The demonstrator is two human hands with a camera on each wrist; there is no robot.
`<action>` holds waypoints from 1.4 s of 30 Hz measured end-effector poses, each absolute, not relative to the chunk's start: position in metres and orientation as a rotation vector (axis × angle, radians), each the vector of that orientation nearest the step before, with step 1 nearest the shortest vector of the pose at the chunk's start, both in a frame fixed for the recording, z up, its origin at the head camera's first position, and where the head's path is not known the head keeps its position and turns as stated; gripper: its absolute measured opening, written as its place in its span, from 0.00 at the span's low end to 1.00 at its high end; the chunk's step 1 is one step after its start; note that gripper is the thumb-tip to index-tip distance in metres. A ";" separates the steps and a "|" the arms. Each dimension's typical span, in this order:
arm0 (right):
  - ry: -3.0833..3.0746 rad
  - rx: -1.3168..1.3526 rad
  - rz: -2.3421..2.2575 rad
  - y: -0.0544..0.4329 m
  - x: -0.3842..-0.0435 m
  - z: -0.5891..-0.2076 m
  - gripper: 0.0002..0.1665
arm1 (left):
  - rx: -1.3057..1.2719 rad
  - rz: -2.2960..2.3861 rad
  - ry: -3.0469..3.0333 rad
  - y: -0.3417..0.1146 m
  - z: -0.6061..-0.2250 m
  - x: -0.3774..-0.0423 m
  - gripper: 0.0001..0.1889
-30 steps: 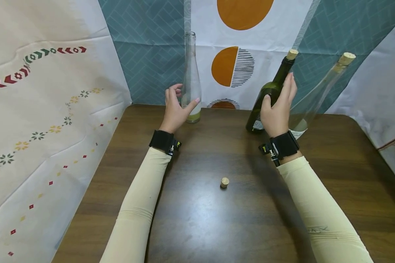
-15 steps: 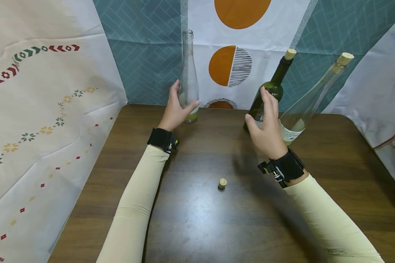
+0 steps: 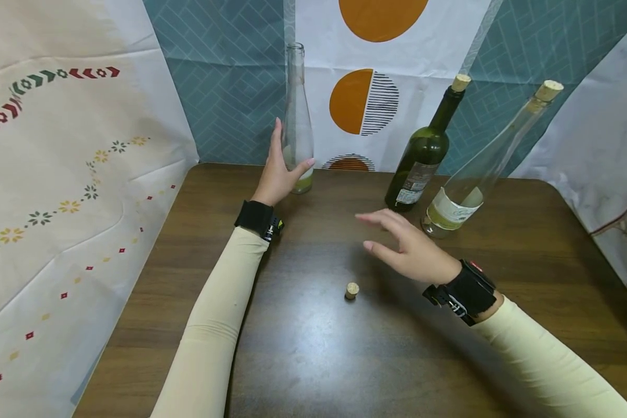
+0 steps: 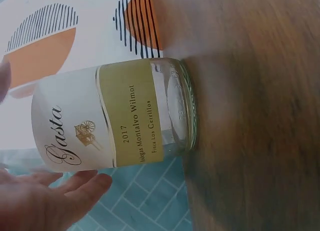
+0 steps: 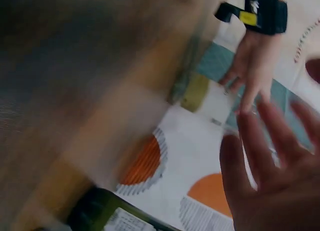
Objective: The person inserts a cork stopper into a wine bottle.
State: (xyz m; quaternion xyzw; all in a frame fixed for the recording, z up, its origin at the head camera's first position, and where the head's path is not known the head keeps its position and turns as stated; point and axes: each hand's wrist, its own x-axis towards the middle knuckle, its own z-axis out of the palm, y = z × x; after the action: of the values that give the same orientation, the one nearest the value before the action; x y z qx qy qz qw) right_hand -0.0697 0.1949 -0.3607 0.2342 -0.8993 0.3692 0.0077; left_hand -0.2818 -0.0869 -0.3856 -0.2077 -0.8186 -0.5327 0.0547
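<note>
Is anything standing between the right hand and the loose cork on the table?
Nothing visible stands between the right hand and the loose cork; the green bottle and corked clear bottle are farther back, off that line.

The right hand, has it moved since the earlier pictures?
Yes. In the head view, the right hand has come off the green bottle, moving leftward and down the picture, closer to the loose cork on the table.

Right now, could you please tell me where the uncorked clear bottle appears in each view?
Head: the uncorked clear bottle stands just left of centre, upper half.
Left wrist: the bottle appears sideways, left of centre.
Right wrist: the bottle appears blurred, right of centre.
Shared landmark: the cloth printed with orange shapes.
</note>
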 end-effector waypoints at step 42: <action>-3.051 1.148 0.988 0.178 -0.055 -0.392 0.11 | -0.709 -1.572 -2.608 -0.096 -0.379 -0.267 0.53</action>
State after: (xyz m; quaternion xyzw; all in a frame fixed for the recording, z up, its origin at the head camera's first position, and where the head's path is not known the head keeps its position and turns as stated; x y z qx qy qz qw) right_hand -0.0547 0.1776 -0.3916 0.3340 -0.8879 0.2875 -0.1321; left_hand -0.2666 -0.0960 -0.3786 -0.2267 -0.8340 -0.5029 0.0076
